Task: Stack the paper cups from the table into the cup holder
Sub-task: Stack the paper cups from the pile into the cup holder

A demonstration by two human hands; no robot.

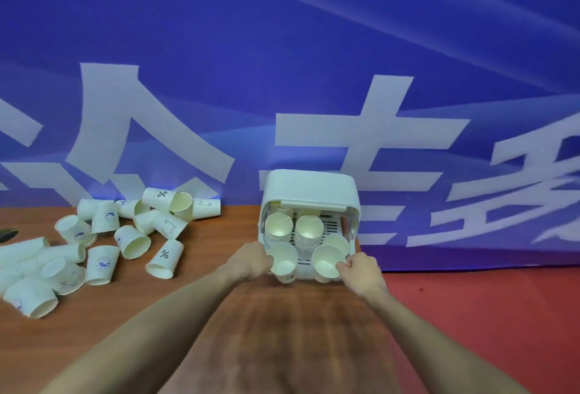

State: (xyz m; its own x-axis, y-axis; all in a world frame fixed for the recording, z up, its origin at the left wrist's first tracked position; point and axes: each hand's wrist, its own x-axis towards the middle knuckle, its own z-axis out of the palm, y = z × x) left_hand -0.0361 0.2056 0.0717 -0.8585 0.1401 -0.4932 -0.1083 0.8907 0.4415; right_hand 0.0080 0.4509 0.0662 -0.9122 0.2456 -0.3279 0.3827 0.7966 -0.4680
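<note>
Both hands are gripping a cup each: my left hand (pixel 254 260) is curling its grip round the near-left cup (pixel 283 263), and my right hand (pixel 361 268) is pinching the rim of the near-right cup (pixel 326 263), both at the front edge of the white cup holder (pixel 309 189). That holder is sitting on the wooden worktop (pixel 194 268) against the blue banner (pixel 282 48), its lid raised. Inside it I am seeing two stacks, the left stack (pixel 278 225) and the right stack (pixel 309 228), plus one more cup (pixel 337 243) at the far right, so five cup mouths are showing there counting the two in my hands; how many cups each stack is hiding I cannot tell. Spread over the worktop to my left, the loose cups (pixel 103 236) are lying on their sides or tipped, roughly twenty of them, overlapping too much for an exact count. As I judge it, the risk is squeezing too hard and denting the thin paper, or setting a cup down tilted so it is jamming on a stack's rim instead of nesting. Working both hands at once is also risking a knock against the tall stacks, toppling them inside the holder.
</note>
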